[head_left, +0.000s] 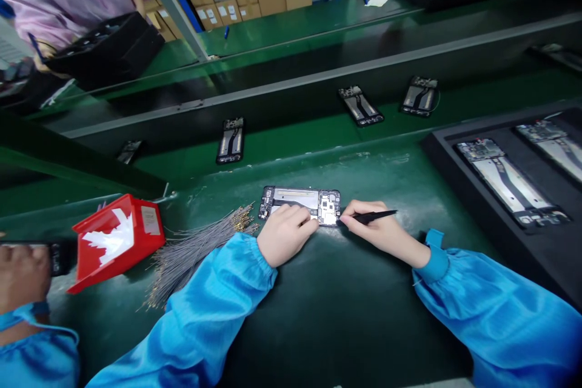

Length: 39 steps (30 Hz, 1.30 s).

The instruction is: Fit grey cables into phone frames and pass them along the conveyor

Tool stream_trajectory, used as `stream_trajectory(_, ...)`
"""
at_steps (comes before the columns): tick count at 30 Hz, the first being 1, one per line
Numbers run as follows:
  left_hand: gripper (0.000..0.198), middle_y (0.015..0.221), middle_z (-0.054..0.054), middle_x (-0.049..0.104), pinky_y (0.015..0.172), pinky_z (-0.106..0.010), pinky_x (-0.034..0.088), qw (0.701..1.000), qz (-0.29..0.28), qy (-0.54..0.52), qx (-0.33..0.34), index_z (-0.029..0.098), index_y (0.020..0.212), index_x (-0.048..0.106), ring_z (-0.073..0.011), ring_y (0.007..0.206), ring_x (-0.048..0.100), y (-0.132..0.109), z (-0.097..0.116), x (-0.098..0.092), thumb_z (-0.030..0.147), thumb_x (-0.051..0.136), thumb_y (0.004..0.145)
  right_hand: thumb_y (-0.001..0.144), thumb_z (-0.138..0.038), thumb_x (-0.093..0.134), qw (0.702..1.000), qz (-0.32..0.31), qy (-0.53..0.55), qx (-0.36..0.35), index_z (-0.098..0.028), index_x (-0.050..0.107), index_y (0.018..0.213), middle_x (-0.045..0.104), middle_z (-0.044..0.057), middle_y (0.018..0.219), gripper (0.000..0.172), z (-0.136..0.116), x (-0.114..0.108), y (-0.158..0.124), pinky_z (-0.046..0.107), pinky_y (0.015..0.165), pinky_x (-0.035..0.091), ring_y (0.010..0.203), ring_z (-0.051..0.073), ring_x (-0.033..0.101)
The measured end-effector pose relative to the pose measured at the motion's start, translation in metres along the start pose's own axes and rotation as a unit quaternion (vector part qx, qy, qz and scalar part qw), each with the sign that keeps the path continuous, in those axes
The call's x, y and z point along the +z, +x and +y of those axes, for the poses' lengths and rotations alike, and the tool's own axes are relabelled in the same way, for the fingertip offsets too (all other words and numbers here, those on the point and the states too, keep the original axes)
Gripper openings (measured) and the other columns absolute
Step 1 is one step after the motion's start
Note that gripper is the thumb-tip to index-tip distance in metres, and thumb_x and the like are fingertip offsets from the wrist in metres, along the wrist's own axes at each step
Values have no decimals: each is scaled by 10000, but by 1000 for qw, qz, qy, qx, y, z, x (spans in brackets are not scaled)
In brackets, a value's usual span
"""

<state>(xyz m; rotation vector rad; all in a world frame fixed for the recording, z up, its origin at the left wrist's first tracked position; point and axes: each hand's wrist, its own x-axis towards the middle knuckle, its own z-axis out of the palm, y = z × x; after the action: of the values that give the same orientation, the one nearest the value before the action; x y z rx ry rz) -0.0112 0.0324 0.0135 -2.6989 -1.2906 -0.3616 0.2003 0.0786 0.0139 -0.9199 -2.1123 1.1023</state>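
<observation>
An opened smartphone (pixel 295 196) lies sideways on the green bench, its circuit board (pixel 329 206) bare at the right end. My left hand (pixel 287 231) rests on its near edge with curled fingers, holding it against the bench and covering part of it. My right hand (pixel 373 224) pinches black tweezers (pixel 375 216), whose tip meets the phone's right end near the board's lower corner. What the tip touches is too small to tell. Left of the phone lies a bundle of thin grey cables (pixel 200 248) with gold-coloured ends, partly behind my left sleeve.
A red bin (pixel 150 224) stands left of the cables. At the far left is a co-worker's hand (pixel 20 276) on another phone. More opened phones (pixel 231 140) lie along the strip behind. A black foam tray (pixel 439 151) with phones sits right. Across the bench, people handle black trays (pixel 109 51).
</observation>
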Motion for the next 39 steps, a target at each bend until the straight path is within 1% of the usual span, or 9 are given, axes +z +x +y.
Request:
stream_trajectory(14,217,711,-12,520,613,-281,298,1000,7,-2,5,190,796,589,-140,675,419,-2,-1,2,208,393,890,802,-174,510,1000,-25,-8,-6,-165,541,665,530,-24,607,140,0,0,1,210,535,336,555,89,455)
stream_trajectory(19,232,708,-15,515,617,-280,305,1000,8,-5,4,190,785,592,-142,682,423,-1,-1,1,213,388,892,835,-197,456,996,-65,-34,-60,-173,487,653,463,-21,597,186,-2,0,3,221,522,315,539,92,401)
stream_trajectory(22,238,714,-17,517,626,-279,317,1000,0,-17,-1,187,785,593,-145,695,432,1,0,-1,213,383,892,848,-210,431,990,-80,-68,-97,-179,498,682,482,-4,620,182,-2,0,4,239,551,332,563,109,414)
stream_trajectory(26,228,744,-26,525,645,-270,349,999,-14,-51,-4,181,794,597,-149,717,446,7,2,2,214,390,883,861,-217,405,984,-93,-98,-117,-186,522,722,512,11,646,185,-2,2,5,252,578,354,592,124,430)
stream_trajectory(29,234,761,-33,521,658,-259,379,996,-21,-90,-11,176,815,599,-145,717,454,10,2,7,214,378,884,860,-229,413,984,-97,-98,-111,-183,520,687,498,1,627,209,-1,1,7,247,567,353,581,118,420)
stream_trajectory(32,226,772,-35,520,669,-253,402,992,-20,-125,-21,173,827,597,-142,725,471,12,1,10,210,381,882,857,-255,447,990,-111,-47,-73,-177,527,679,509,-13,626,209,2,-2,11,232,567,373,588,111,450)
stream_trajectory(34,213,781,-36,523,681,-251,416,989,-18,-143,-26,170,833,594,-140,735,483,13,1,11,204,389,878,863,-270,454,994,-98,-10,-54,-177,562,779,566,1,713,166,4,-6,14,236,617,410,660,122,512)
stream_trajectory(36,196,790,-37,528,692,-252,429,987,-14,-156,-36,166,833,589,-140,742,494,13,1,11,202,400,874,877,-263,436,996,-61,-15,-67,-185,576,924,606,40,890,167,6,-9,16,276,738,430,832,152,550)
stream_trajectory(39,172,794,-39,535,697,-253,446,984,-11,-166,-60,156,819,576,-139,745,508,14,2,11,195,415,865,857,-237,467,987,-45,-92,-127,-200,566,1024,570,85,1103,197,9,-8,19,376,916,362,1104,209,456)
